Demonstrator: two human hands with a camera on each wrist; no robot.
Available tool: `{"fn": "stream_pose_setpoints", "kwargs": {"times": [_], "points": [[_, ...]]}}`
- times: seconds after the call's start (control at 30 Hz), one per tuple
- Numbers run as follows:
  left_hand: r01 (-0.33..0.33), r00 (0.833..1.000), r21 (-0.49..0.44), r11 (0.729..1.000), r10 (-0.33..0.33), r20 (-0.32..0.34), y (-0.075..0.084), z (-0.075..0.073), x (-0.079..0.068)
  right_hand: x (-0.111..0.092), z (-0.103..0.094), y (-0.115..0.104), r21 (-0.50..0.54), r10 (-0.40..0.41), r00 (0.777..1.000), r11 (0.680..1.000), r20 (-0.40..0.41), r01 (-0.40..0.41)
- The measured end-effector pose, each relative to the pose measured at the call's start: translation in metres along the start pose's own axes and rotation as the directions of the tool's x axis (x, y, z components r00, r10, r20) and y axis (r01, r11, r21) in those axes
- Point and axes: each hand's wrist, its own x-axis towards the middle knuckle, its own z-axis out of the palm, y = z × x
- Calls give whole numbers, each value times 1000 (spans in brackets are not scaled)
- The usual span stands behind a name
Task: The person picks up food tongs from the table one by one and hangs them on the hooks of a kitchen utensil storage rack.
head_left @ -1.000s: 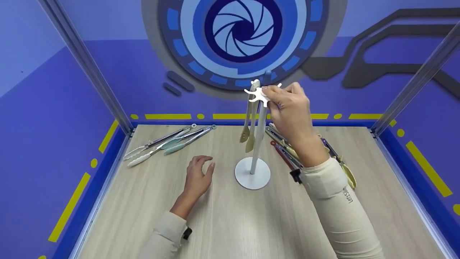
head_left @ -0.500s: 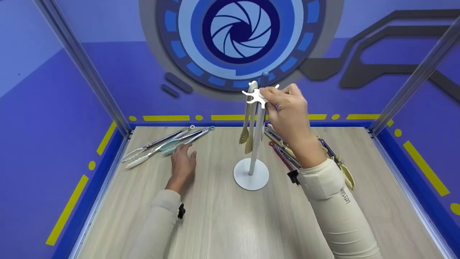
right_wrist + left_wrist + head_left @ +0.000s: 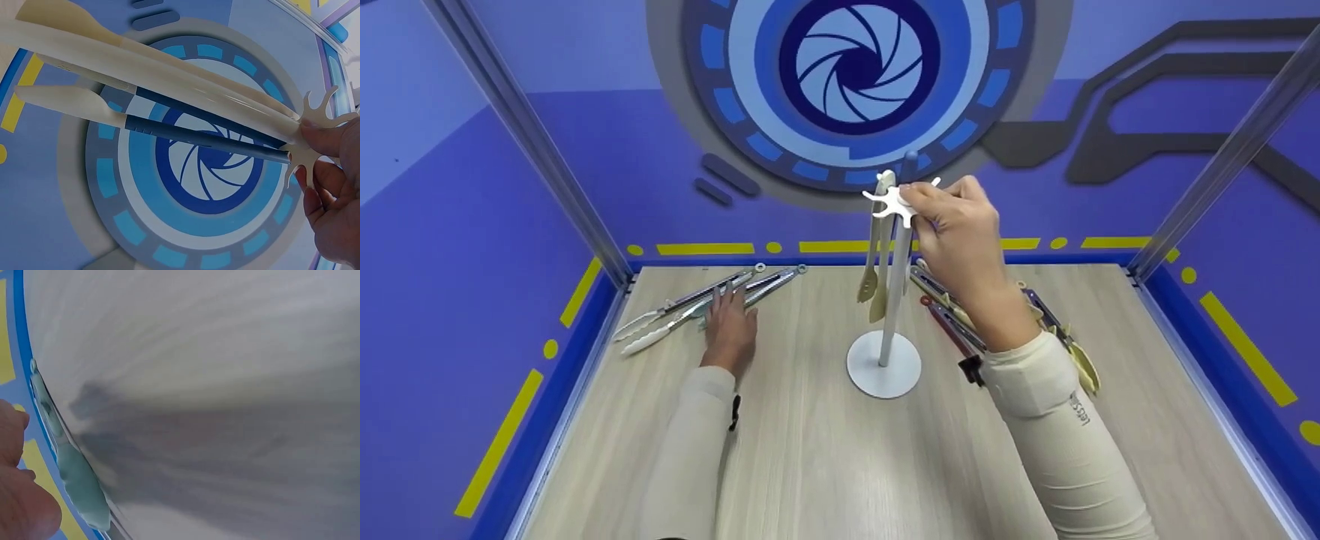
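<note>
My right hand (image 3: 964,240) pinches the white hooked top (image 3: 891,204) of an upright utensil stand, whose round base (image 3: 870,384) rests on the table. On its hooks hang tan utensils (image 3: 877,306) and, in the right wrist view, blue-handled utensils (image 3: 202,140) with pale heads. My left hand (image 3: 729,330) reaches over the teal tongs (image 3: 772,283), its fingers extended and partly covering them. In the left wrist view the teal tongs (image 3: 84,486) lie close to the fingertips; whether they touch I cannot tell. White-tipped tongs (image 3: 649,341) lie just to the left.
Red-handled tongs (image 3: 949,324) and several other utensils, among them a yellow-headed one (image 3: 1084,367), lie at the right, partly behind the right arm. Blue printed walls (image 3: 585,150) and metal posts (image 3: 521,127) bound the wooden table (image 3: 810,457).
My left hand has moved left and forward from beside the stand to the teal tongs, its fingers straightening. The right hand keeps its hold on the stand's top.
</note>
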Motion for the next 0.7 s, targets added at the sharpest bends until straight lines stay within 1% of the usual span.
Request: {"fn": "stream_pose_setpoints", "kwargs": {"times": [0.1,0.17,0.3,0.37,0.43,0.57,0.63,0.7], "points": [[-4,998,34,999,3,55,-3,-5,3,0,0,0,0,-3,1000,1000,0,3],[-13,994,63,998,6,107,-5,-9,5,0,0,0,4,-7,1000,1000,-5,7],[-1,973,106,994,-24,230,-7,-15,9,0,0,0,17,-13,1000,1000,-17,13],[4,962,137,990,-42,271,-7,-17,12,0,0,1,21,-10,1000,1000,-22,10],[-2,960,179,984,-48,274,-5,-18,12,1,0,1,23,-3,1000,1000,-21,4],[-32,975,239,970,-22,219,-4,-14,13,1,0,1,19,4,1000,1000,-18,-4],[-35,982,244,969,-12,189,-6,-11,13,1,0,1,17,6,1000,1000,-16,-6],[-30,985,240,970,-12,171,-8,-8,13,0,1,1,16,7,1000,1000,-15,-7]]}}
